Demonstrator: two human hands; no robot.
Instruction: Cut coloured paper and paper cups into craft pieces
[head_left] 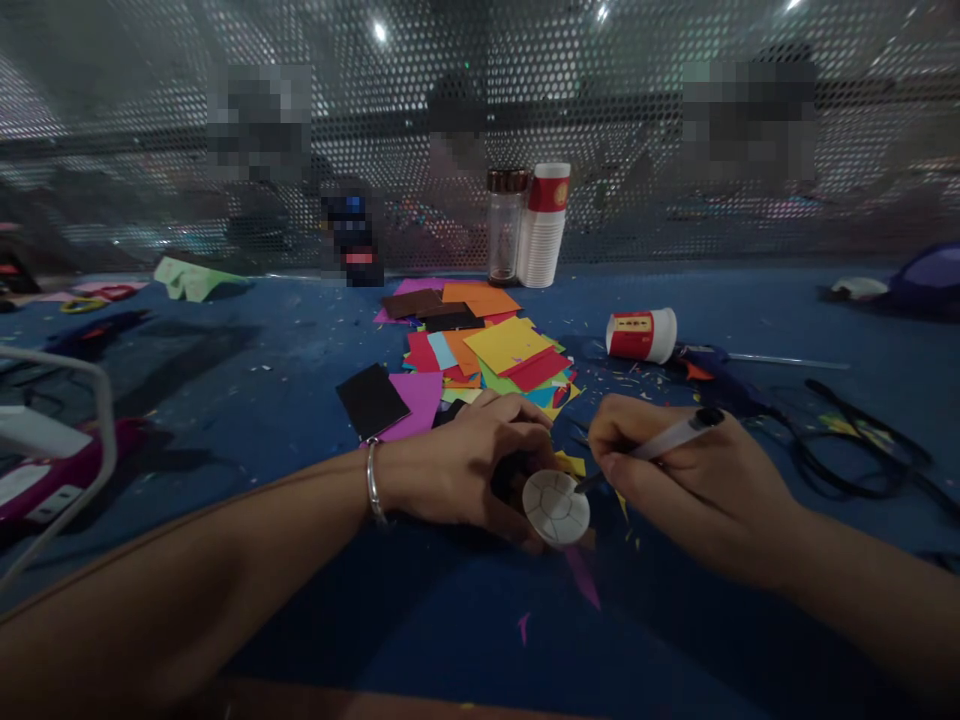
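Note:
My left hand (487,465), with a silver bangle at the wrist, curls its fingers around a small round white piece (556,508). Its pale face looks like the base of a paper cup and bears thin dark lines forming a segmented pattern. The fingers and shadow hide its far side. In my right hand (675,480) is a pen (671,436) with a translucent barrel and a black end. The pen slants down to the left, its tip at the upper right edge of the white face. Coloured paper scraps (571,464) lie just behind it.
Coloured paper sheets (506,345) are piled beyond my hands. A red-and-white paper cup (642,335) lies sideways near a blue glue gun (724,378) and its black cable (840,490). Stacked cups (541,240) and a glass bottle (504,235) stand by the perforated screen (405,130).

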